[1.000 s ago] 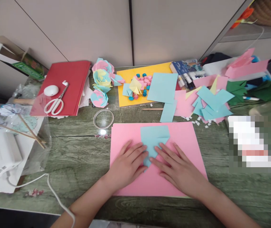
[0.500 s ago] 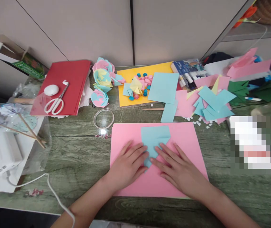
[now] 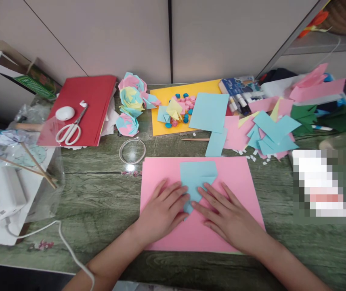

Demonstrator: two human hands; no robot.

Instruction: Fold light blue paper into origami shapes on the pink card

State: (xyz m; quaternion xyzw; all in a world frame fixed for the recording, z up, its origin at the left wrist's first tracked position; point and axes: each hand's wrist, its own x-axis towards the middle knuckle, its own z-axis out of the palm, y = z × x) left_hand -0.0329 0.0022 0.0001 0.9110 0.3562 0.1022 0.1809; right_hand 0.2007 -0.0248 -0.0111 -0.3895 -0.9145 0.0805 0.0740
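A light blue sheet of paper [image 3: 195, 173], partly folded along its lower right side, lies on a stack of pink paper [image 3: 236, 173]. My left hand [image 3: 165, 208] rests flat on the pink stack, its fingertips on the blue sheet's left edge. From the other side my right hand [image 3: 224, 212] lies with fingers spread, the fingertips touching the folded edge. Both hands are open and grip nothing. The fingers cover part of the blue sheet's lower end.
White-handled scissors [image 3: 69, 131] lie on a red folder [image 3: 91, 97] at the left. Folded paper flowers [image 3: 130, 99], a roll of tape [image 3: 132, 151], a wooden stick [image 3: 195, 140] and cut blue papers [image 3: 210, 111] sit behind the pink stack. A white cable [image 3: 66, 244] runs near my left forearm.
Both hands and the blue sheet stay in place. The camera view has shifted very slightly.
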